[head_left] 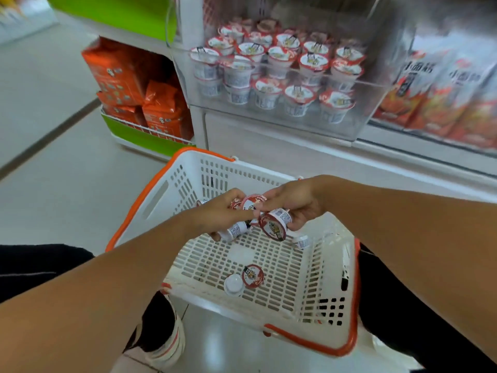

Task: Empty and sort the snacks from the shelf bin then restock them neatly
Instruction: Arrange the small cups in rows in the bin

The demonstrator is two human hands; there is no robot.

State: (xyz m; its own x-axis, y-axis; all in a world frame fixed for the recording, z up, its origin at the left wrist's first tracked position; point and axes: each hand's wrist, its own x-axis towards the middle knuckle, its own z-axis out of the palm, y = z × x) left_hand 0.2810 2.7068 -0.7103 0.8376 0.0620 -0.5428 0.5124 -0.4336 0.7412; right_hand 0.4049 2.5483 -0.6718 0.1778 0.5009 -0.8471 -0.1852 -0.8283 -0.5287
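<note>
Over a white basket [333, 297] with orange trim, both hands meet. My left hand [217, 214] grips small snack cups, one white cup [234, 230] poking out below its fingers. My right hand [293, 203] holds a red-lidded snack cup [275, 224] tilted on its side, and another red lid [251, 203] shows between the two hands. On the basket floor lie a red-lidded cup [252, 275] and an overturned white cup [233, 284]; another cup [302, 241] lies farther right. The clear shelf bin [360, 125] above holds several rows of the same cups [293, 65].
Orange snack bags [139, 84] fill a green-edged wire shelf at the left. Red and white packets [441, 95] stand on the shelf at the right. My knees in black trousers flank the basket, a white and red shoe [166, 343] below it. Pale tiled floor stretches left.
</note>
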